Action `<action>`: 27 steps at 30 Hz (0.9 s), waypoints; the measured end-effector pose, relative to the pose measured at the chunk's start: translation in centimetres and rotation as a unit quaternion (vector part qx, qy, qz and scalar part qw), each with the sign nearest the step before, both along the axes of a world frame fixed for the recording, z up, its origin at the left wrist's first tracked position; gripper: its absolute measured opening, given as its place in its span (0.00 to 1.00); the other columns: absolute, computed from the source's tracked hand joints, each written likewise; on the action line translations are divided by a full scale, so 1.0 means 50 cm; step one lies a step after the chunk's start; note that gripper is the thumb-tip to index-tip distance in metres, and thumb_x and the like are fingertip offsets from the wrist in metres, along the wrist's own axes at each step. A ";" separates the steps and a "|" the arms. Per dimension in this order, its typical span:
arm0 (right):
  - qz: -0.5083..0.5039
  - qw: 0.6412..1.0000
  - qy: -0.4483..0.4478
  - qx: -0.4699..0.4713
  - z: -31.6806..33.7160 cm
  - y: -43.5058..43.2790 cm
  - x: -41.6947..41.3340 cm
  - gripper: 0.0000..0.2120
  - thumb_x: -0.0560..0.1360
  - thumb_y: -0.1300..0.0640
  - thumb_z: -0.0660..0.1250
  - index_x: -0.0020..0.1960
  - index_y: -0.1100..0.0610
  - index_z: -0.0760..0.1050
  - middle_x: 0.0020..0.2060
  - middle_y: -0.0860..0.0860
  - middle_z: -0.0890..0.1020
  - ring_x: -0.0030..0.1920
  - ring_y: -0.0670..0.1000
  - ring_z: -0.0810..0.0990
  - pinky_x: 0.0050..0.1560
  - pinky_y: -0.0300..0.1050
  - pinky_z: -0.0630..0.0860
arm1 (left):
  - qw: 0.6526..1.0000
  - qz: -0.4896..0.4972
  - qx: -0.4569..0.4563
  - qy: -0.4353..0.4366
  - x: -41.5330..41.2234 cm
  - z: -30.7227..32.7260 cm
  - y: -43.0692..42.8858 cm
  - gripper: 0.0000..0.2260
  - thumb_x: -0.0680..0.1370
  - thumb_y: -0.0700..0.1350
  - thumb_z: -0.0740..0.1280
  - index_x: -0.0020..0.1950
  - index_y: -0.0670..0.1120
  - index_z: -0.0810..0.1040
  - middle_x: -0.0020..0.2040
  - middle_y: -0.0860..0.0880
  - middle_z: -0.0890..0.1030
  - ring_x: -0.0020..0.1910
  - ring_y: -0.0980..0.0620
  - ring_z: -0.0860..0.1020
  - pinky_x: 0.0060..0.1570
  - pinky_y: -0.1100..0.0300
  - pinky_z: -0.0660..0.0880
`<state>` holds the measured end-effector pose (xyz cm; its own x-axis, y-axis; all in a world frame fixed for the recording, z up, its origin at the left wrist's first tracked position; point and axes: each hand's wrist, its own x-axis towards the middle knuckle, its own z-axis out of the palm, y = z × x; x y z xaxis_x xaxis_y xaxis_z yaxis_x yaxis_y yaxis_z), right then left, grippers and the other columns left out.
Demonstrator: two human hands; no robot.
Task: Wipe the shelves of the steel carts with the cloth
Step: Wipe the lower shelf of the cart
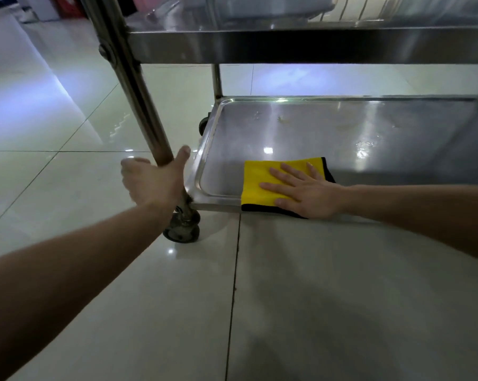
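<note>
The left hand [152,182] grips the cart pole [139,89]. The right hand [304,189] lies flat, fingers spread, on the yellow cloth [260,185] at the bottom shelf's [328,133] front edge. Press down, then reach the far crumbs [282,119].

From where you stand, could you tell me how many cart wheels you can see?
2. One wheel sits at the near corner, below the post gripped by the left hand. Another wheel peeks out at the far left corner. Others are likely hidden behind the lower shelf.

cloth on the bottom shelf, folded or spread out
Folded: the cloth shows a yellow top layer over a black one beneath, pressed flat under the right hand.
</note>
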<state>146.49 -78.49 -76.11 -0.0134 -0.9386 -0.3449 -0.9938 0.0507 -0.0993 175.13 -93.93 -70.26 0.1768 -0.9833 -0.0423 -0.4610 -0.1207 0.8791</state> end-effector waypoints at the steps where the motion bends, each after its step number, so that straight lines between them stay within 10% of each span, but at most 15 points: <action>1: -0.016 1.000 -0.014 -0.004 -0.002 0.003 0.004 0.30 0.83 0.28 0.42 0.84 0.28 0.41 0.85 0.39 0.35 0.86 0.51 0.33 0.81 0.73 0.35 | 0.999 -0.011 0.019 -0.027 0.007 -0.011 0.031 0.38 0.65 0.73 0.78 0.58 0.46 0.70 0.54 0.48 0.78 0.50 0.47 0.80 0.48 0.51 0.79; 6: -0.088 0.991 -0.066 -0.071 -0.022 0.001 0.052 0.32 0.81 0.25 0.42 0.84 0.29 0.51 0.87 0.42 0.42 0.87 0.52 0.37 0.79 0.78 0.35 | 0.942 -0.265 -0.082 -0.191 -0.017 -0.065 0.156 0.17 0.74 0.57 0.78 0.39 0.49 0.74 0.33 0.52 0.78 0.36 0.51 0.80 0.35 0.56 0.74; 9: -0.097 0.988 -0.052 -0.106 -0.037 0.009 0.057 0.32 0.81 0.26 0.41 0.84 0.30 0.50 0.87 0.41 0.43 0.87 0.51 0.38 0.80 0.76 0.36 | 0.874 -0.376 -0.214 -0.222 -0.094 -0.037 0.123 0.09 0.80 0.54 0.73 0.52 0.53 0.77 0.47 0.55 0.81 0.48 0.53 0.80 0.47 0.54 0.78; 14: -0.130 0.985 -0.054 -0.097 -0.029 0.069 -0.023 0.28 0.85 0.30 0.44 0.85 0.30 0.49 0.87 0.40 0.43 0.87 0.51 0.38 0.81 0.74 0.36 | 0.805 -0.487 -0.167 -0.294 -0.204 -0.058 0.075 0.18 0.89 0.49 0.59 0.77 0.44 0.74 0.74 0.43 0.77 0.73 0.43 0.74 0.72 0.50 0.68; 27: -0.343 0.936 0.015 -0.081 -0.065 0.233 -0.398 0.36 0.76 0.24 0.42 0.82 0.26 0.41 0.87 0.39 0.41 0.87 0.52 0.38 0.77 0.81 0.38 | 0.716 -0.559 -0.138 -0.395 -0.358 -0.100 0.071 0.24 0.87 0.62 0.57 0.79 0.53 0.74 0.78 0.46 0.74 0.77 0.43 0.69 0.79 0.41 0.66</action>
